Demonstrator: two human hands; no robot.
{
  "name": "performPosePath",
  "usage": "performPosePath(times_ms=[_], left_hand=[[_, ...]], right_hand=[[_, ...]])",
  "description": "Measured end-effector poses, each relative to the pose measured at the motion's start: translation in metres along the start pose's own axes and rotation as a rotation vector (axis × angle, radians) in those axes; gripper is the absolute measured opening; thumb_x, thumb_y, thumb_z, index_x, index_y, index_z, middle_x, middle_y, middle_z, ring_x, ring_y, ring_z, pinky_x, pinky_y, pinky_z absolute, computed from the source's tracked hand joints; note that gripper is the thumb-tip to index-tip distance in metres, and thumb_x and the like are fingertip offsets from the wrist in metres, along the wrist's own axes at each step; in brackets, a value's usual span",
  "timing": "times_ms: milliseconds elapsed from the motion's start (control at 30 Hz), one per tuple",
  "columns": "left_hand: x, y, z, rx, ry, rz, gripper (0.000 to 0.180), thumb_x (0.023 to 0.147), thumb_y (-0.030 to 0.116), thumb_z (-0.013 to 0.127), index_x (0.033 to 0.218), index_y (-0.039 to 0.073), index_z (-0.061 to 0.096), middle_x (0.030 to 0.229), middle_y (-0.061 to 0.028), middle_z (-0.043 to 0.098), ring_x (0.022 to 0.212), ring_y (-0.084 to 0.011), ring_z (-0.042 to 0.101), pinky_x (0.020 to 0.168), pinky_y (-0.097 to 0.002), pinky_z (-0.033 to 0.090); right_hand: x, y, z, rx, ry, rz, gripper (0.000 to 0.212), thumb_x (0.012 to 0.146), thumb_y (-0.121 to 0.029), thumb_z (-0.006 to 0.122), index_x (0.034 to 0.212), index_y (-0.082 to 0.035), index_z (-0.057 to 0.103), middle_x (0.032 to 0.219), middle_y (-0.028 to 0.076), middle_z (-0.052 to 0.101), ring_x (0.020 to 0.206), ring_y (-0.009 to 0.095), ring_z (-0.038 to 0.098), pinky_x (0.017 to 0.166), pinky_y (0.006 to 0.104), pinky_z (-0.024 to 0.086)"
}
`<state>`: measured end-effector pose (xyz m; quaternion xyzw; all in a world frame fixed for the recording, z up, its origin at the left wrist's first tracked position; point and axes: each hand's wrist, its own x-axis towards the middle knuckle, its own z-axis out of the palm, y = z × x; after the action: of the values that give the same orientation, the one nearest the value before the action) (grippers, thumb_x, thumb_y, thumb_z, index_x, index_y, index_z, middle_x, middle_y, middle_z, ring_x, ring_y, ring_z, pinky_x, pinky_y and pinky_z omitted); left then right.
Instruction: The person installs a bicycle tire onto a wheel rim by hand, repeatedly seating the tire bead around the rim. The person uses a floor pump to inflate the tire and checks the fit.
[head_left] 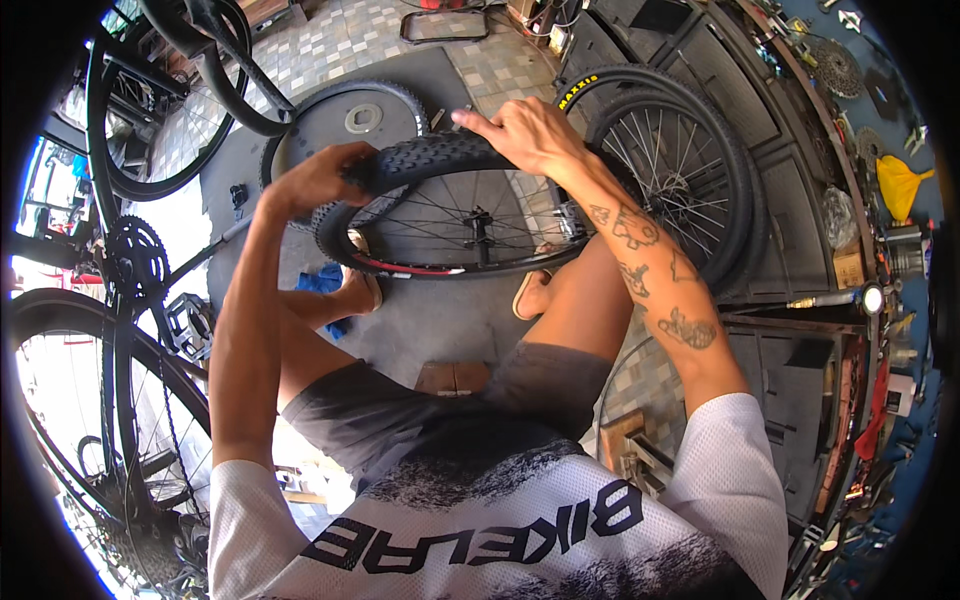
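Note:
A spoked bicycle wheel [478,225] with a knobby black tire [435,157] is held tilted in front of my knees. My left hand [325,180] is closed around the tire at its far left side, fingers curled over the tread. My right hand [528,137] grips the tire farther right, its thumb stretched out to the left and its other fingers mostly hidden. Along the near edge, the black rim carries a red and white stripe [410,269]. The wheel's lower right part lies close to my right leg.
A second spoked wheel [675,185] and loose tires lean by dark cabinets [720,75] on the right. Another tire [400,92] lies on the dark mat beyond. A black bicycle with a crankset [138,255] stands at left. Between my feet is a brown block [452,378].

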<state>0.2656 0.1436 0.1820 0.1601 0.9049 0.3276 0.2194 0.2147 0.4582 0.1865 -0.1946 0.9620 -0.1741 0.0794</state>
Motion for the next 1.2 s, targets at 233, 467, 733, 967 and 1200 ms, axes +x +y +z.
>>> performPosePath(times_ms=[233,467,733,967,1200], left_hand=[[0.06,0.078,0.005,0.394,-0.023,0.209,0.077,0.074,0.044,0.089,0.127,-0.007,0.066,0.126,-0.026,0.071,0.118,-0.0341,0.069,0.104,-0.0413,0.051],[0.104,0.047,-0.003,-0.086,-0.272,-0.009,0.064,0.099,0.053,0.068,0.142,0.005,0.066,0.14,-0.0176,0.067,0.135,-0.0252,0.056,0.118,-0.0358,0.036],[0.202,0.037,0.053,0.426,0.263,-0.187,0.052,0.107,0.041,0.043,0.13,0.004,0.072,0.135,-0.0242,0.067,0.124,-0.0432,0.066,0.104,-0.0481,0.052],[0.201,0.034,0.08,0.748,0.975,-0.023,0.036,0.099,0.035,0.059,0.102,0.003,0.075,0.092,-0.0235,0.073,0.087,-0.0417,0.072,0.076,-0.0479,0.057],[0.209,0.02,0.09,0.464,0.965,-0.172,0.051,0.107,0.046,0.051,0.097,0.006,0.082,0.089,-0.0164,0.078,0.082,-0.0375,0.076,0.073,-0.0477,0.058]], right_hand=[[0.015,-0.048,0.005,0.017,0.219,0.027,0.076,0.104,-0.063,0.047,0.094,0.007,0.075,0.094,0.037,0.071,0.095,0.051,0.072,0.087,0.0553,0.058],[0.033,-0.014,0.031,0.085,0.034,0.247,0.065,0.103,-0.054,0.047,0.121,0.002,0.074,0.127,0.028,0.071,0.118,0.046,0.068,0.101,0.0515,0.054],[0.07,0.023,0.05,-0.038,0.145,0.257,0.045,0.098,-0.032,0.05,0.115,-0.001,0.077,0.12,0.027,0.074,0.115,0.043,0.071,0.095,0.0505,0.058],[0.093,0.029,0.082,-0.069,0.721,0.284,0.054,0.102,-0.046,0.059,0.071,-0.004,0.076,0.073,0.022,0.073,0.068,0.04,0.072,0.067,0.0485,0.058],[0.1,0.041,0.11,0.025,0.949,0.062,0.042,0.092,-0.039,0.073,0.063,-0.009,0.07,0.063,0.011,0.068,0.056,0.033,0.067,0.054,0.0432,0.051]])
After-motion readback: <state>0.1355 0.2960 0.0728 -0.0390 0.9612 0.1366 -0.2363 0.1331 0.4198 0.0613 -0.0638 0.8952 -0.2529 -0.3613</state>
